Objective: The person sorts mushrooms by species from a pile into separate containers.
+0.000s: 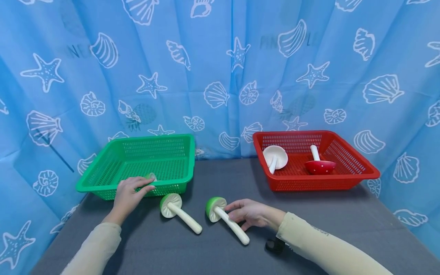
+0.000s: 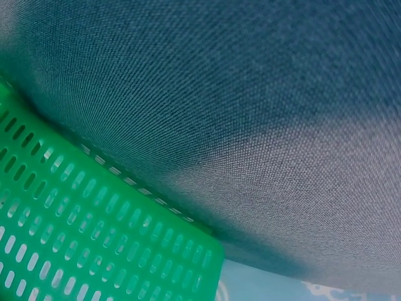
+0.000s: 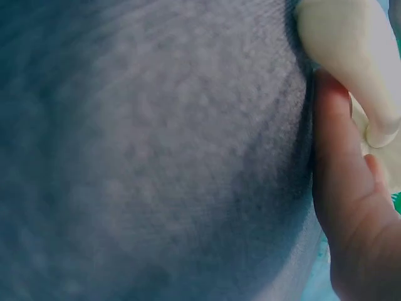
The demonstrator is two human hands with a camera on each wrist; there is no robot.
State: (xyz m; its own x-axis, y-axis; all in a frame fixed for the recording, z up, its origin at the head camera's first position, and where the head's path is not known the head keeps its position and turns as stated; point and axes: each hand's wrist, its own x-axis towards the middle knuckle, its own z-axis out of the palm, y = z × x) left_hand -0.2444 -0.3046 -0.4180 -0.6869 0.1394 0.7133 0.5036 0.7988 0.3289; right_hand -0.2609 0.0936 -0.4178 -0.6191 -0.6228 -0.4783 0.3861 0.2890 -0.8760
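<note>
In the head view, your right hand [image 1: 249, 214], lower centre, has its fingers apart beside the stem of a green-capped mushroom [image 1: 221, 214]; your left hand [image 1: 128, 194], left of centre, reaches over the green basket's [image 1: 175, 185] near rim, its grip indeterminable.

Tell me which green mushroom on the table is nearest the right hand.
The right green mushroom: its stem lies right beside the right hand. The left green mushroom lies farther away, nearer the green basket.
</note>
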